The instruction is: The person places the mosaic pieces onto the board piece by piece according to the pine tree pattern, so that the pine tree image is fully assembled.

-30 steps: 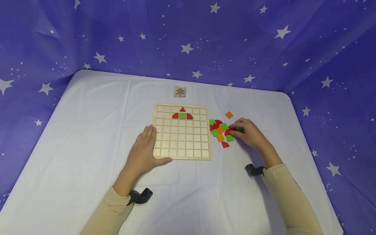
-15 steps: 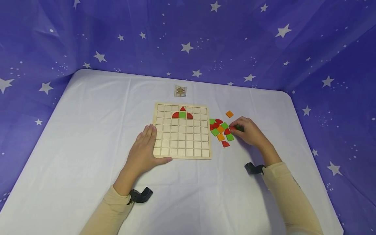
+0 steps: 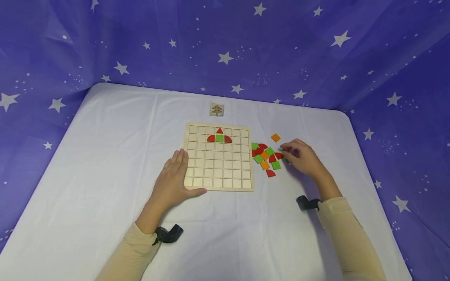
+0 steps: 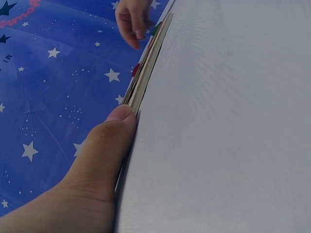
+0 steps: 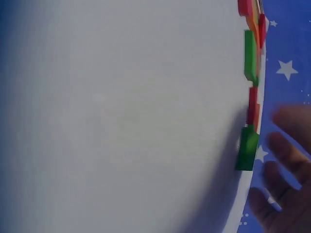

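In the head view my left hand point(image 3: 171, 171) lies with straight fingers along the left side of a wooden grid board point(image 3: 218, 190), its thumb at the near edge. In the left wrist view the thumb point(image 4: 114, 126) touches the board's edge point(image 4: 146, 73). On the board, a red triangle point(image 3: 219, 130) stands above a green square point(image 3: 219, 138) flanked by two red quarter-circle pieces point(image 3: 211, 138). My right hand point(image 3: 302, 156) hovers at the right of the loose pieces, beside a red quarter circle point(image 3: 278, 155). In the right wrist view its spread fingers are above a green piece point(image 5: 248, 148).
Several loose red, green and orange pieces point(image 3: 265, 155) lie overlapping by the board's right edge. An orange square point(image 3: 275, 137) lies apart behind them. A small card point(image 3: 216, 109) with a tree pattern is beyond the board. White cloth point(image 3: 218, 234) covers the table.
My right hand has drawn slightly right, and a red quarter circle that was at its fingertips now lies free on the pile. The left hand has stayed at the board.
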The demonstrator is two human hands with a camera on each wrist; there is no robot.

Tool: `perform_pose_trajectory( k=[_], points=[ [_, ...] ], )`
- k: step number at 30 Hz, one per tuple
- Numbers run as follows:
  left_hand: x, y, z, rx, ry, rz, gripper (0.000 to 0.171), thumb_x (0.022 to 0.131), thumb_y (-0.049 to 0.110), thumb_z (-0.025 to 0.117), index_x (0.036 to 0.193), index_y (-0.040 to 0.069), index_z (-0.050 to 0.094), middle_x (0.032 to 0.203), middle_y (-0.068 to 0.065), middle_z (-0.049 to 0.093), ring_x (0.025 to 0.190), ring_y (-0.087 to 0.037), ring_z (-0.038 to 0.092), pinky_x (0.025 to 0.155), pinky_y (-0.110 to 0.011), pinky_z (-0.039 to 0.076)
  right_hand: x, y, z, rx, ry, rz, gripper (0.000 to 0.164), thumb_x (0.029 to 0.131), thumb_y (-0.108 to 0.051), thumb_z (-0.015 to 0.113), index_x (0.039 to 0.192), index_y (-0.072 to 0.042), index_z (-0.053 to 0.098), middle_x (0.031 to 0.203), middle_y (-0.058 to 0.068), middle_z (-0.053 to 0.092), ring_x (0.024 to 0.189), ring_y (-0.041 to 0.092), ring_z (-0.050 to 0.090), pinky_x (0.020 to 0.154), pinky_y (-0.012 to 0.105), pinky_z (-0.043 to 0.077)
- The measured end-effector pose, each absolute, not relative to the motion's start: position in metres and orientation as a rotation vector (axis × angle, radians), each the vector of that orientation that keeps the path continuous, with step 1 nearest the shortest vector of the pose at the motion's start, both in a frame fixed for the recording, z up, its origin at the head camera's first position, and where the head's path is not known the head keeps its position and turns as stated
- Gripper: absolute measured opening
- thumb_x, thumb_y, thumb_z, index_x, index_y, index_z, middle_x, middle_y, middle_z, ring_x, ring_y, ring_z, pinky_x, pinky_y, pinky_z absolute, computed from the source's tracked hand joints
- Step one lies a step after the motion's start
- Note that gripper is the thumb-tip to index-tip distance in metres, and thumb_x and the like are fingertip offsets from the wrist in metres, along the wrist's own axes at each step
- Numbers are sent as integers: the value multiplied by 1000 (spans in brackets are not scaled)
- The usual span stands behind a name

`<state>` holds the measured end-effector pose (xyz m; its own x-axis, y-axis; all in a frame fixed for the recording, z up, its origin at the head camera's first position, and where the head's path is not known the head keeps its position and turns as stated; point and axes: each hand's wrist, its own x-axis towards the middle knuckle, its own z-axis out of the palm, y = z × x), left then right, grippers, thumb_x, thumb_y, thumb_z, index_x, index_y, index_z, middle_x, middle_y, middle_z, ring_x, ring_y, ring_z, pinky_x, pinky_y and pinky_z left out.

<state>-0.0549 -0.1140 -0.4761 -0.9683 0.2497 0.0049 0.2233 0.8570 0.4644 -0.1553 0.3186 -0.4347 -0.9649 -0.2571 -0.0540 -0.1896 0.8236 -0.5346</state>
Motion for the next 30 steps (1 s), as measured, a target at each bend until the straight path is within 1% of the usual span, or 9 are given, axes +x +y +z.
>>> perform_pose_trajectory(
  k=[4,6,9,12,15,17,20,24,30],
  points=[
    [-55,-114,-476,377,2972,737,136,66,81,69,157,-2,11,167,-17,9,156,-31,7,127,-48,13,-155,320,-438,-425,2830,-752,28,89,-24,75,116,-14,73,107,6,60,100,24,51,85,40,44],
    [-55,-114,-475,375,2972,736,137,66,81,69,157,-2,11,167,-17,9,156,-31,7,127,-48,13,-156,319,-439,-413,2830,-731,30,88,-27,76,114,-13,72,109,7,60,104,26,52,90,45,45],
    [-55,-115,-476,378,2978,737,136,66,81,68,157,-2,11,167,-17,10,156,-31,7,126,-48,14,-157,318,-441,-344,2841,-715,31,88,-30,77,112,-12,71,110,7,61,108,28,54,99,50,45],
    [-54,-116,-477,377,2982,737,136,66,82,68,157,-2,12,167,-17,10,156,-31,8,126,-48,14,-159,316,-442,-287,2856,-694,31,88,-31,77,110,-11,68,108,6,62,105,26,54,100,49,46],
    [-54,-116,-477,375,2981,739,136,66,82,68,157,-2,12,167,-17,10,156,-31,8,126,-48,14,-159,314,-443,-280,2875,-709,28,87,-27,77,107,-10,66,105,7,63,100,26,53,96,46,47],
    [-54,-116,-477,372,2977,738,136,66,82,68,157,-1,11,167,-16,9,156,-31,7,127,-48,14,-159,312,-442,-280,2882,-729,27,87,-24,78,107,-11,66,106,7,65,101,26,54,96,47,48],
    [-54,-116,-478,375,2977,735,136,66,83,67,158,-1,10,167,-16,9,156,-30,6,127,-48,13,-159,310,-442,-298,2877,-750,27,88,-22,77,110,-11,67,112,9,67,110,29,55,102,51,46],
    [-54,-115,-478,377,2976,734,136,66,83,66,158,0,10,167,-16,9,156,-30,6,127,-48,13,-159,310,-442,-328,2845,-743,30,91,-22,73,118,-12,68,122,10,65,123,32,53,111,55,39],
    [-54,-114,-479,383,2984,743,135,67,83,66,158,-1,12,167,-16,10,156,-30,7,126,-48,14,-161,310,-443,-354,2821,-725,31,92,-22,71,122,-13,68,122,8,63,122,32,51,111,55,38]
  ],
)
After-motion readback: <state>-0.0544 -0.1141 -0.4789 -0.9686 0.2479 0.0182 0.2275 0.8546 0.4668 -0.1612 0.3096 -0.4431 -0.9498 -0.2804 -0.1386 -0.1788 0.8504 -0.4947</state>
